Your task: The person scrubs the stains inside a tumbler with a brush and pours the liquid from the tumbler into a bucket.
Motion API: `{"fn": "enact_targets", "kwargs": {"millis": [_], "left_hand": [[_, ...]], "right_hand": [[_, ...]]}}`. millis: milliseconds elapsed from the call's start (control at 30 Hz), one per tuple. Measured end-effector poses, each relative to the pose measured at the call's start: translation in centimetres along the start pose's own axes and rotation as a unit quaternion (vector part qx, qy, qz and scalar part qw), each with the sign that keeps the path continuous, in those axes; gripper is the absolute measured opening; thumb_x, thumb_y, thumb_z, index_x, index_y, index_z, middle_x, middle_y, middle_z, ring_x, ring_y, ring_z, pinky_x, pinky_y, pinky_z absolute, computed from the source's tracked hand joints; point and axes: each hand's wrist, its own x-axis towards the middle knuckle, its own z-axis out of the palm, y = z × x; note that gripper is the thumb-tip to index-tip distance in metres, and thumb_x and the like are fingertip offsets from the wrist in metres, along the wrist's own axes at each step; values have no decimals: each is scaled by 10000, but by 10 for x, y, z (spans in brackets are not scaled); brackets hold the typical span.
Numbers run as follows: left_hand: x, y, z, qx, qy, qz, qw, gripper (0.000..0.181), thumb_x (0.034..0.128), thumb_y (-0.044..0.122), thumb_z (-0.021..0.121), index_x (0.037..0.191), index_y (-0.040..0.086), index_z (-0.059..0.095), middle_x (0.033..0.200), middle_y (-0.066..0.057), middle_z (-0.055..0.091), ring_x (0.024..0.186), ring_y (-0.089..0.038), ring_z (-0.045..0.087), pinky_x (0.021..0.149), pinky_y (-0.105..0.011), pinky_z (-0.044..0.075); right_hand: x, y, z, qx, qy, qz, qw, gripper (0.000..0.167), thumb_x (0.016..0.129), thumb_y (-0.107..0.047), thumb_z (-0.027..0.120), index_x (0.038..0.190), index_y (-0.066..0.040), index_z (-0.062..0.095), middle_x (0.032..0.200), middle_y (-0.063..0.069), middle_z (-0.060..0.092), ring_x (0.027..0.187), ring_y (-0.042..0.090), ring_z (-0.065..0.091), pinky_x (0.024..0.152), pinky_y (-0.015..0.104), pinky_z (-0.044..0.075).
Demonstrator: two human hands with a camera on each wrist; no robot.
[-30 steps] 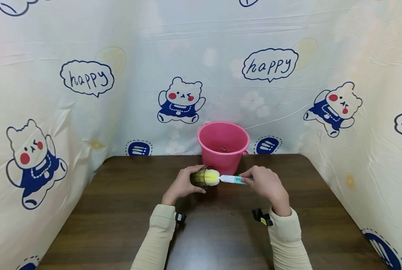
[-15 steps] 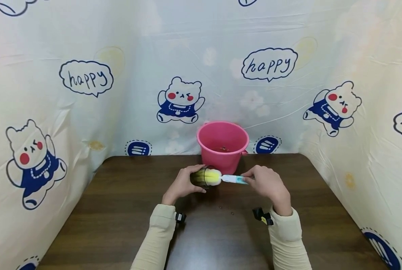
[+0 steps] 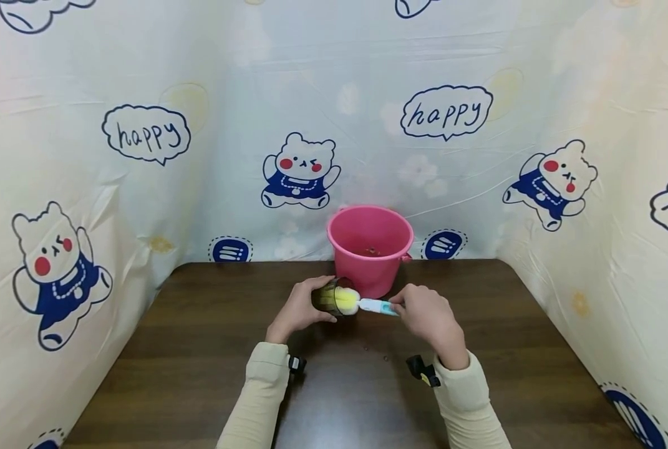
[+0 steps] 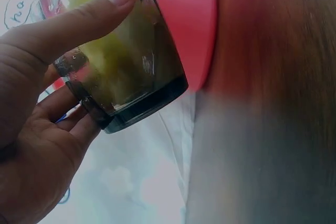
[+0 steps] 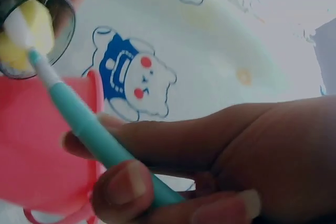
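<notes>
My left hand (image 3: pixel 301 307) grips a dark see-through glass cup (image 4: pixel 142 77), which lies tilted on its side with its mouth toward the right. Thumb and fingers wrap its wall in the left wrist view. In my right hand (image 3: pixel 426 315) is the teal and white handle (image 5: pixel 86 124) of a sponge brush, pinched between thumb and fingers. Its yellow and white sponge head (image 3: pixel 347 300) sits partly inside the cup's mouth. Through the glass the yellow sponge shows blurred in the left wrist view. Wet droplets cling to the glass.
Just behind the cup a pink bucket (image 3: pixel 367 274) stands on the dark wooden table (image 3: pixel 199 374), with small bits at its bottom. Two tiny drops or specks (image 3: pixel 385 358) lie on the table between the forearms. A printed cloth (image 3: pixel 232 187) hangs behind the table.
The right hand has moved left and slightly toward me, pushing the sponge head a bit deeper into the cup. The cup has shifted slightly left with the left hand.
</notes>
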Motion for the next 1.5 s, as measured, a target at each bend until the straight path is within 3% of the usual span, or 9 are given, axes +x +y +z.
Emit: {"fn": "enact_targets", "kwargs": {"millis": [133,267,367,567,800,1000,1233,1400,1500], "left_hand": [[-1,-1,-2,69,-73,22,9999,854,645,111,978,1416,96,611,1437,-124,598,1352,-332,528,1120,-497,441],[-1,1,-4,33,-1,50,10000,857,660,130,973,1429,94,597,1447,-119,590,1350,-331,526,1113,-501,447],[-1,3,-5,-2,59,40,10000,856,660,128,972,1428,89,598,1445,-118,593,1351,-334,524,1110,-510,449],[-2,5,-2,-55,-148,86,9998,858,658,90,968,1429,66,591,1431,-113,604,1331,-317,544,1096,-489,467],[-1,8,2,-143,-73,137,9998,856,678,103,959,1445,74,577,1446,-93,596,1354,-317,524,1103,-506,457],[0,5,5,-89,-137,198,9997,846,667,80,962,1427,59,591,1432,-122,602,1338,-329,539,1090,-504,468],[-2,3,6,-140,-22,100,9998,856,684,115,958,1448,81,574,1460,-93,582,1364,-314,516,1099,-494,463],[-2,6,6,-164,-67,134,9998,852,671,87,960,1437,72,585,1446,-114,591,1359,-324,521,1100,-501,459],[0,8,8,-197,-159,200,9995,852,689,111,954,1450,79,572,1459,-108,580,1367,-315,514,1106,-487,457]], "right_hand": [[-2,-3,0,281,-189,-124,9993,173,944,-148,726,1088,-96,808,657,1,596,548,153,454,511,272,369],[1,0,-3,688,-87,114,9975,203,958,-172,712,1128,-101,798,602,25,557,511,156,442,489,255,325],[2,3,-4,680,-134,283,9972,202,966,-186,703,1120,-100,801,614,16,574,529,155,449,492,257,324],[2,11,-7,824,-552,-44,9951,178,967,-147,694,1086,-79,808,645,8,602,530,152,433,497,265,338],[9,29,-9,1155,-537,254,9915,199,986,-161,664,1111,-79,795,611,66,573,511,160,467,490,260,339],[14,35,-10,1259,-1007,-208,9867,183,993,-123,651,1082,-59,798,560,32,541,468,143,440,490,255,365],[14,34,-8,1181,-565,61,9914,190,983,-165,675,1099,-78,798,605,70,602,500,155,485,497,260,366],[8,31,-10,1125,-857,-97,9899,191,986,-162,671,1099,-74,798,544,32,545,458,148,447,478,260,360],[4,31,-15,1162,-794,-188,9899,194,985,-145,667,1106,-63,794,551,39,559,463,157,462,471,273,362]]}}
